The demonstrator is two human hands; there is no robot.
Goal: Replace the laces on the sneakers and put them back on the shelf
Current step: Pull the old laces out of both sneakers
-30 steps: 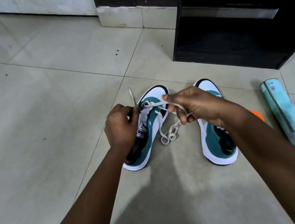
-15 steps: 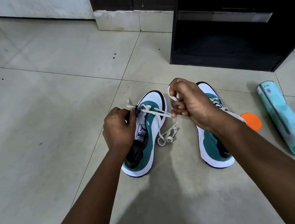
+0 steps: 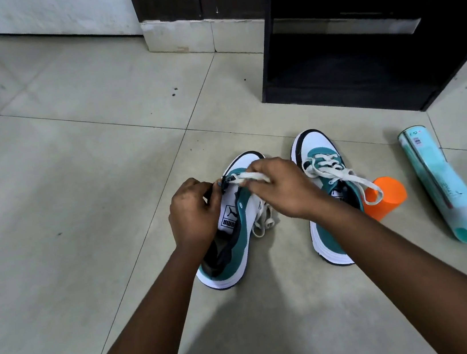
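Two hands are working over the left sneaker [image 3: 235,227], which is sitting on the tiled floor [image 3: 64,200] at about 6 o'clock of the view centre, toe pointing to 12. Left hand [image 3: 192,212] is curling its fingers at the shoe's 9 o'clock edge, pinching the dark upper by the eyelets. Right hand [image 3: 283,187] is curling over the shoe's front from 3 o'clock, pinching a flat cream lace [image 3: 245,176] that is running across the top eyelets toward the left hand. More of the same lace is lying bunched on the floor at the shoe's 3 o'clock side, partly under the right wrist.

Right sneaker [image 3: 323,170] is standing just beside at 3 o'clock, not touched by either hand, already laced, with a loose loop trailing toward 4 o'clock over an orange cap [image 3: 387,194]. Orange cap is lying on the floor touching or almost touching that shoe; cannot tell which.

Pale teal spray can [image 3: 443,186] is lying on its side further out at 3 o'clock, apart from the cap.

Black shelf [image 3: 362,77] is standing at 1 o'clock, well apart from both sneakers, lower compartment dark.
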